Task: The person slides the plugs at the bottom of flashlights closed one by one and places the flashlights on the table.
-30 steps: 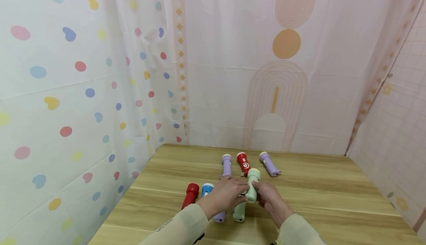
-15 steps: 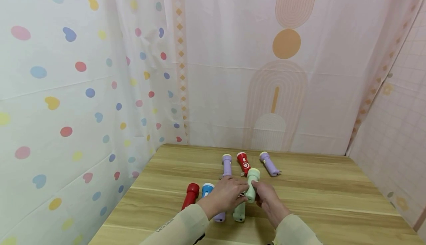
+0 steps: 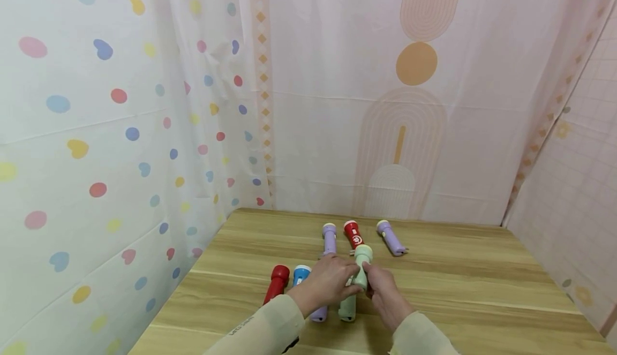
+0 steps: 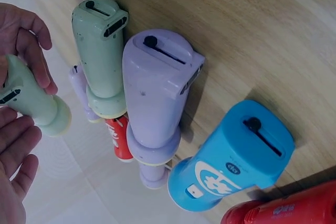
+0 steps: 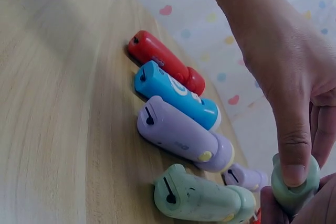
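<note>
Both hands hold a pale green flashlight (image 3: 363, 254) over the wooden table, its cream-rimmed head pointing away. The right hand (image 3: 386, 294) grips its body from the right. From the other side, the left hand (image 3: 328, 281) has its thumb at the tail end, and its fingers reach along the body. In the right wrist view that thumb presses on the end of the flashlight (image 5: 296, 198). Beneath the hands lies a second green flashlight (image 4: 100, 51), beside a purple flashlight (image 4: 152, 98), a blue flashlight (image 4: 236, 150) and a red flashlight (image 5: 165, 61), lined up in a row.
Farther back on the table (image 3: 458, 274) lie a purple flashlight (image 3: 330, 237), a red flashlight with a white print (image 3: 353, 233) and another purple flashlight (image 3: 391, 238) with plug prongs out. Patterned curtains (image 3: 308, 103) enclose the table at the back and sides.
The right hand has shifted slightly left with the green flashlight, bringing it closer into the left hand. The flashlights on the table stay where they were.
</note>
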`<state>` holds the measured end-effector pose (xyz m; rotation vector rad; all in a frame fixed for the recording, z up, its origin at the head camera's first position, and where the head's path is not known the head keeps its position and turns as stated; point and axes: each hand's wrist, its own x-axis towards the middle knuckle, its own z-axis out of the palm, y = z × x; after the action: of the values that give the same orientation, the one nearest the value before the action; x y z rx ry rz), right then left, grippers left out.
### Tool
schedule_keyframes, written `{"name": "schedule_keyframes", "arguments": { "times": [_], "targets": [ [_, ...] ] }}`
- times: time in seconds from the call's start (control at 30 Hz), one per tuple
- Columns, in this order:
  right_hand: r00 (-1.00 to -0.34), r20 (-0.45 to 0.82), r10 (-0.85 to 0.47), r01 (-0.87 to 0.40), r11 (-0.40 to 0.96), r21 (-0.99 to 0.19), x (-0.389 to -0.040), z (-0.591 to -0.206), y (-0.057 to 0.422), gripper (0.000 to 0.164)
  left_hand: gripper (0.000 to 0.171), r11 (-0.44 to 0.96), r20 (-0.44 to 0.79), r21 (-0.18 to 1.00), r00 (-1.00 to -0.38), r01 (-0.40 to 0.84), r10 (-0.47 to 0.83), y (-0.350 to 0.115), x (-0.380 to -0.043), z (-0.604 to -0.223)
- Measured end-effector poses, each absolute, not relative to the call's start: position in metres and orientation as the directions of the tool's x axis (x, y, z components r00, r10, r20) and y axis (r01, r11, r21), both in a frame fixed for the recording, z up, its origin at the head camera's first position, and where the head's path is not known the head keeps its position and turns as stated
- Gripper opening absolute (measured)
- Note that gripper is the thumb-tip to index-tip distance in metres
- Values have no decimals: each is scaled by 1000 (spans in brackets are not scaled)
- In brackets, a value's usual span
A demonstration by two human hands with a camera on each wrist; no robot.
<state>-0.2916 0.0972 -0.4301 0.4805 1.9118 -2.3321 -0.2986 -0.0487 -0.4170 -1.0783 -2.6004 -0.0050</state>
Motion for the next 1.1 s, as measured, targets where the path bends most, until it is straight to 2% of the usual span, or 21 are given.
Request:
{"name": "schedule_keyframes", "arguments": {
  "times": [0.27, 0.63, 0.87, 0.97, 1.1],
  "targets": [
    [-944, -304, 133, 273, -207, -939, -289, -431, 99, 27, 29, 718, 294, -149, -663, 679, 688, -47, -300, -418],
    [-946, -306, 105, 299, -75, -951, -289, -440, 111, 28, 40, 698, 212, -197, -666, 688, 716, -46, -301, -426],
    [-953, -291, 86, 291, -7, -957, -292, -442, 119, 37, 44, 694, 199, -175, -665, 698, 720, -51, -302, -428],
    [-956, -279, 85, 281, 9, -960, -294, -445, 121, 41, 45, 712, 193, -148, -686, 687, 702, -57, -302, -429],
    [-955, -284, 87, 290, 62, -955, -297, -448, 124, 46, 47, 766, 163, -110, -748, 634, 643, -69, -302, -430]
  ]
}}
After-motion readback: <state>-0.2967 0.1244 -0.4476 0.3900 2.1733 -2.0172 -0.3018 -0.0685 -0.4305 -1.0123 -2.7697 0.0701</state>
